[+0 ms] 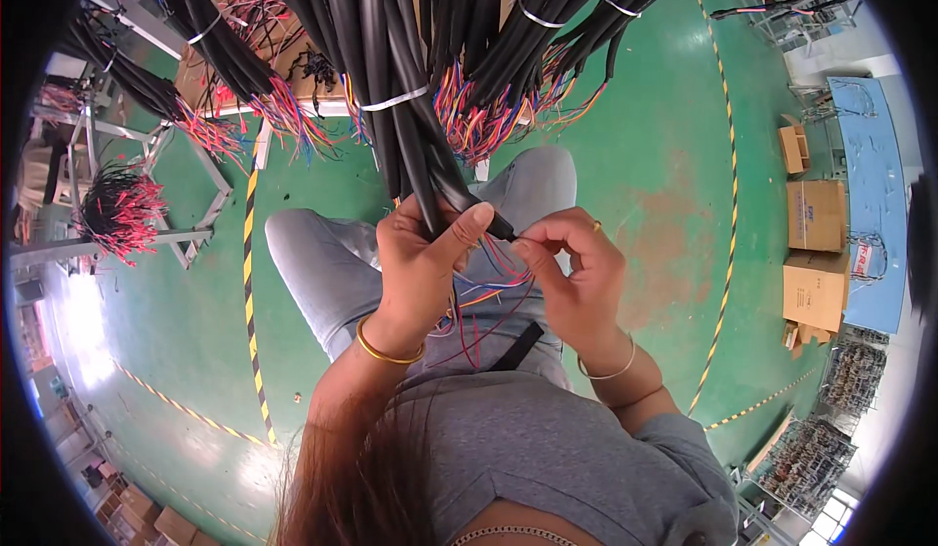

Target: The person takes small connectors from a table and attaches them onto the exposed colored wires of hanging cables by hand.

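My left hand (422,258) is closed around the lower end of a thick black cable (430,160) that hangs down from a bundle above. My thumb lies across the cable's end. Thin coloured wires (489,287), red, blue and orange, spill out of that end over my lap. My right hand (572,268) pinches one of these thin wires between thumb and forefinger, just right of the cable end. Both wrists carry bangles, and a ring is on the right hand.
Several bundles of black cables (528,19) tied with white straps hang overhead, their coloured wire ends fanned out. A metal rack (191,170) stands at the left on the green floor (664,155) with yellow-black tape lines. Cardboard boxes (816,253) sit at the right.
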